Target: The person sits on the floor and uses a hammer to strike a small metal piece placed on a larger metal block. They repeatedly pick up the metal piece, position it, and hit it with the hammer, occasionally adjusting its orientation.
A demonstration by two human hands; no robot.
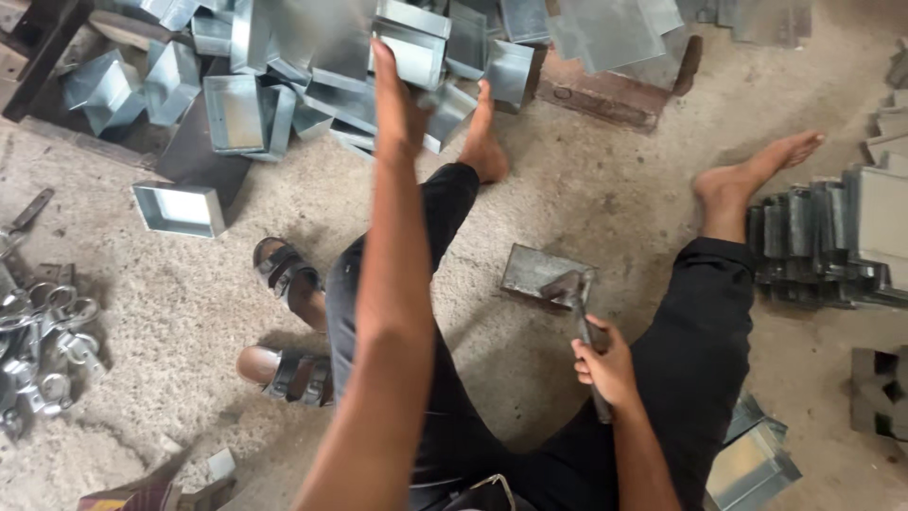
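Hammer with a dark handle and grey metal head (579,322) is gripped in the right hand (605,367), fingers wrapped fully round the lower handle, and its head rests on a flat grey steel plate (534,270) lying on the concrete floor (586,180) between the person's legs. So the hammer sits pretty close in, just right of centre.

Nearest stuff first: a shiny folded sheet-metal piece (752,464) pokes out beside the right thigh at the bottom, and a small reddish box with metal scraps (156,487) sits at the lower left. A pair of brown strapped sandals (288,322) lies just left of the left leg. Further left there's a heap of silvery round clamps (43,341).

Black trousers cover both legs, feet bare. To the right, past the right foot (747,175), a row of stacked grey sheet-metal pieces (823,246) stands on edge.

The left hand (397,99) is stretched way out to the far pile of shiny galvanized open boxes (284,66), fingers spread flat and pointing up against one of them (416,47); can't tell if it actually has hold of it. The forearm blocks a chunk of the view down the middle. One shallow galvanized tray (180,208) sits alone on the floor, apart from the pile. A rusty brown slab (605,90) lies under more sheets at the top.
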